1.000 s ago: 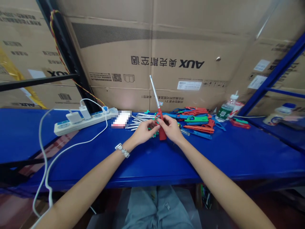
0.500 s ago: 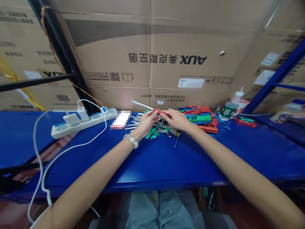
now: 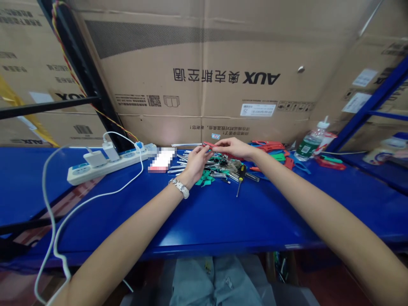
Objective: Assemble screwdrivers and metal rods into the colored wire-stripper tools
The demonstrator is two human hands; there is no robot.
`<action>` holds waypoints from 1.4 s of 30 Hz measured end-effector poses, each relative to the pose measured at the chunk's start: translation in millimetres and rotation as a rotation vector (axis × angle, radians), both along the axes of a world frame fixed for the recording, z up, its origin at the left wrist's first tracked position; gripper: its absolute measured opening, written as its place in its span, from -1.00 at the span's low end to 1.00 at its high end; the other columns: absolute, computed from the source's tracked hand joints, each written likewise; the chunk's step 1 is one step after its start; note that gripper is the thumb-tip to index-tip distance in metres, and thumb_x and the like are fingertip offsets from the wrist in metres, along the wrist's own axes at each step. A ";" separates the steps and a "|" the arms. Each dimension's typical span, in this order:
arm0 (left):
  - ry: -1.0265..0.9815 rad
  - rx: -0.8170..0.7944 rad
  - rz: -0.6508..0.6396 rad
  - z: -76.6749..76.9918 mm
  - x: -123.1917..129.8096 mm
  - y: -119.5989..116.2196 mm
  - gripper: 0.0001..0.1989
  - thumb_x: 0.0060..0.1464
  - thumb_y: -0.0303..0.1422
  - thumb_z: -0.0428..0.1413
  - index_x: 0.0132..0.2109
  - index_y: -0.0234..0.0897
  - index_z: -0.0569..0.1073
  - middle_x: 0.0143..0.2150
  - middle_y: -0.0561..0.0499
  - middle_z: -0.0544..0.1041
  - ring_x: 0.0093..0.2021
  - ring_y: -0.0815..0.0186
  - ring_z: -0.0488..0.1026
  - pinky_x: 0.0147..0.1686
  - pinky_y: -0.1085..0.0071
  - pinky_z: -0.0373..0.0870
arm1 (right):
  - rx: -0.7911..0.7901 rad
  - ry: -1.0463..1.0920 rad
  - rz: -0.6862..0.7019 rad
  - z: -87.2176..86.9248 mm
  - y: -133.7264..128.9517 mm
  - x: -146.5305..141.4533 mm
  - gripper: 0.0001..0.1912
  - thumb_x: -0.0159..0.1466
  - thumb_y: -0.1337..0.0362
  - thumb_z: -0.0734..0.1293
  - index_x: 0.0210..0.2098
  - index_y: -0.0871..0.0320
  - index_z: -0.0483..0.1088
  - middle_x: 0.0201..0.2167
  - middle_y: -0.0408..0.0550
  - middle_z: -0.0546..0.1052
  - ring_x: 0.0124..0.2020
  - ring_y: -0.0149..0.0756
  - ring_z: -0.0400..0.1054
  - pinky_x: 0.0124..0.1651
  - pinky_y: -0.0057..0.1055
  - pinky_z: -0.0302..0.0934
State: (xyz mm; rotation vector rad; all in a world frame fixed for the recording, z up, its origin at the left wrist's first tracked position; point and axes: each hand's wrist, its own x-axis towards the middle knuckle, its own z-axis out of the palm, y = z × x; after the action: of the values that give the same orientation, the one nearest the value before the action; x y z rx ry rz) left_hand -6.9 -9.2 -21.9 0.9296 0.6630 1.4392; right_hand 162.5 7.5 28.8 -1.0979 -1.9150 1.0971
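Both hands hold a long-nosed lighter (image 3: 208, 145) with a red body. Its silver tube (image 3: 186, 145) points left and lies nearly level above the table. My left hand (image 3: 196, 163), a white-banded watch at the wrist, is closed around it where tube and body meet. On the right, my right hand (image 3: 235, 148) pinches the red body from above; part of the body is hidden by the fingers. Below them lies a pile of silver tubes and metal parts (image 3: 234, 165) with green pieces (image 3: 205, 178). A yellow-and-black screwdriver (image 3: 241, 175) rests at its front edge.
Red, blue and green plastic shells (image 3: 270, 146) lie behind my right forearm. Farther right stand a bottle (image 3: 310, 142) and a red item (image 3: 330, 163). A white power strip (image 3: 105, 165) with trailing cables is at left. Cardboard boxes (image 3: 204, 51) wall off the back.
The lighter has gone from slanting up leftward to nearly level. My right hand has shifted slightly up and its grip has changed, uncovering the screwdriver's handle.
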 end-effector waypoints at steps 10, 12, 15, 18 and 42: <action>-0.053 -0.044 0.114 -7.0 3.3 2.6 -0.83 0.19 -0.54 0.21 -0.34 -0.29 0.40 -0.30 0.04 0.53 -0.19 0.40 0.55 0.06 0.32 0.51 | 0.025 0.022 -0.141 5.0 29.5 0.7 -0.85 0.17 0.21 0.51 -0.36 0.18 0.61 -0.48 -0.11 0.59 -0.58 -0.45 0.28 -0.53 -0.49 0.12; -0.046 -0.064 0.125 -7.7 3.2 1.9 -0.81 0.18 -0.50 0.24 -0.34 -0.29 0.37 -0.36 0.07 0.50 -0.28 0.42 0.55 -0.04 0.36 0.53 | 0.108 -0.069 -0.160 2.1 35.2 -1.0 -0.82 0.15 0.19 0.51 -0.35 0.19 0.60 -0.58 -0.19 0.51 -0.63 -0.48 0.19 -0.54 -0.49 0.05; 0.011 -0.063 0.144 -8.6 2.0 1.4 -0.79 0.18 -0.41 0.27 -0.30 -0.28 0.35 -0.40 0.09 0.47 -0.41 0.44 0.50 -0.26 0.45 0.51 | 0.232 -0.234 -0.109 0.3 40.5 -6.6 -0.80 0.16 0.16 0.48 -0.40 0.19 0.58 -0.65 -0.26 0.40 -0.59 -0.48 0.16 -0.45 -0.48 0.04; 0.068 -0.045 0.181 -9.0 -0.2 0.4 -0.80 0.20 -0.36 0.26 -0.26 -0.26 0.36 -0.40 0.10 0.47 -0.46 0.46 0.43 -0.39 0.49 0.42 | 0.278 -0.334 -0.062 1.1 42.7 -12.6 -0.76 0.24 0.16 0.39 -0.46 0.18 0.52 -0.65 -0.27 0.33 -0.54 -0.45 0.14 -0.38 -0.46 0.02; 0.118 0.098 0.195 -4.0 -18.7 -13.9 -0.90 0.24 -0.43 0.18 -0.27 -0.30 0.41 -0.43 0.09 0.48 -0.47 0.44 0.44 -0.38 0.48 0.43 | 0.281 -0.483 -0.229 1.1 32.3 -18.5 -0.71 0.42 0.09 0.25 -0.34 0.16 0.35 -0.45 -0.17 0.39 -0.37 -0.36 0.21 -0.25 -0.43 0.04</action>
State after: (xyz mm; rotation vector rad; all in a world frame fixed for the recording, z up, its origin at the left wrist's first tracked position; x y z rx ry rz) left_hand -25.5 -23.0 -25.9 1.0561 0.7936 1.6097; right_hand 144.0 39.8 29.9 -1.4660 -2.1511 0.4418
